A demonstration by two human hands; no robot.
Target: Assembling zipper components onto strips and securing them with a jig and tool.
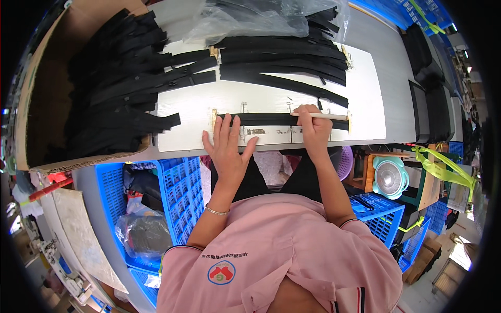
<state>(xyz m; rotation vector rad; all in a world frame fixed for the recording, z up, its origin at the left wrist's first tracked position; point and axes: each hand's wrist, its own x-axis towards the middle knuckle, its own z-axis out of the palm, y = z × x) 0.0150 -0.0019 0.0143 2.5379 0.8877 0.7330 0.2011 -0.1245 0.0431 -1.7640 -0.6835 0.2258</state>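
Note:
A black zipper strip (266, 119) lies straight across a white board (182, 135), between stained marks at its two ends. My left hand (228, 146) rests on the board with its fingers spread, the fingertips pressing the strip near its left end. In my right hand (314, 131) is a slender whitish pen (331, 116), pinched between thumb and fingers and lying almost level. Its tip is over the strip, right of the middle, by a drawn line on the board. More black zippers (282, 60) lie in rows farther back on the board, a few with small pulls showing.
A cardboard box (34, 99) at the left is heaped with black zippers (115, 83), some hanging over onto the board. Clear plastic film (255, 21) covers part of the far rows. Blue crates (180, 190) stand below the table edge, and a small teal fan (390, 177) sits at the right.

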